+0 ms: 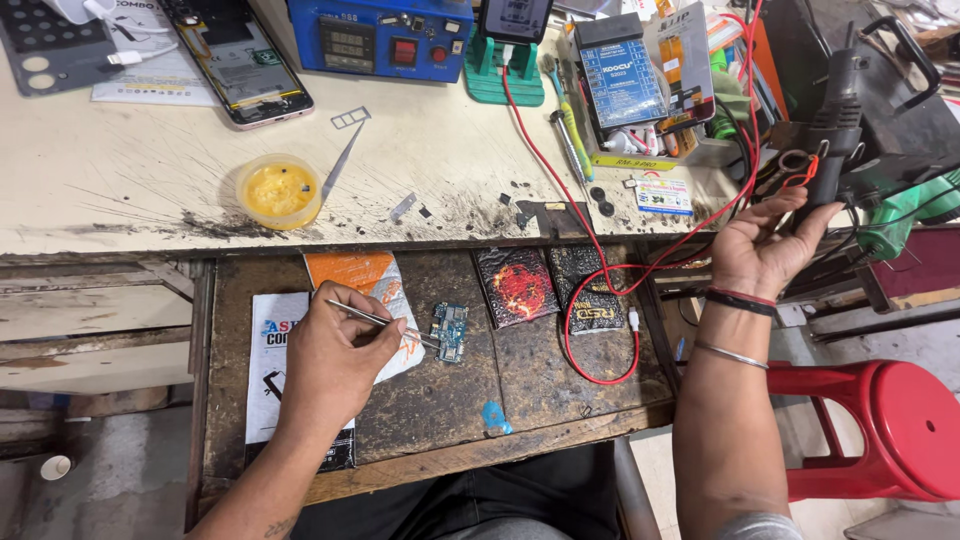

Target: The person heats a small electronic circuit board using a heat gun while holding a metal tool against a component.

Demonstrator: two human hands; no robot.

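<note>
The scarred cream workbench (150, 190) fills the upper frame, well beyond both sets of fingers; under its front edge a dark pulled-out wooden drawer board (440, 400) serves as the working surface beneath the left hand. A red plastic stool (880, 425) stands below and outward of the right forearm. On the bench far above the left fingers sit a blue power supply box (380, 38) and an opened phone (240, 62) with its back off. The left hand (335, 360) rests on the drawer board over a white and orange printed packet (375, 280), fingers closed around thin metal tweezers (385, 322) pinched between thumb and forefinger. The tweezer tips reach just past the fingertips to touch the edge of a small blue circuit board (450, 332), which lies flat on the drawer board just beside the left fingers. The right hand (765, 245) is raised at the bench's right end, palm turned up, fingers curled about the black handle of a hot-air gun (835, 130); whether the grasp is firm cannot be told. A red wire (590, 375) loops on the drawer board between the two hands, beside two dark red-printed pouches (520, 285). A round yellow flux pot (279, 190) sits on the bench above the left fingers, well apart.
</note>
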